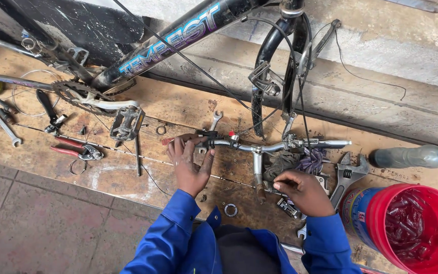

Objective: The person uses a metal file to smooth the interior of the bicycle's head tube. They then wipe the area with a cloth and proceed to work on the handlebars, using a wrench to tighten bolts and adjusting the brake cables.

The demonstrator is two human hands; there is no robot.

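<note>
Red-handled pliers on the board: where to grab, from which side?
Judging by their pose, take the red-handled pliers by the two red handles, coming from the left and above. They lie flat, the handles spread leftward and bare, while the metal head points right beside a wire ring.

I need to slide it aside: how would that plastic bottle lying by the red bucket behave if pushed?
The bottle lies on its side on the wooden board, so it would probably roll. It looks filled, so likely heavy for its size, and its smooth plastic may be slippery.

Red bucket (422, 228), plastic bottle (411, 157), red-handled pliers (74, 149), spanner (5, 128).
</note>
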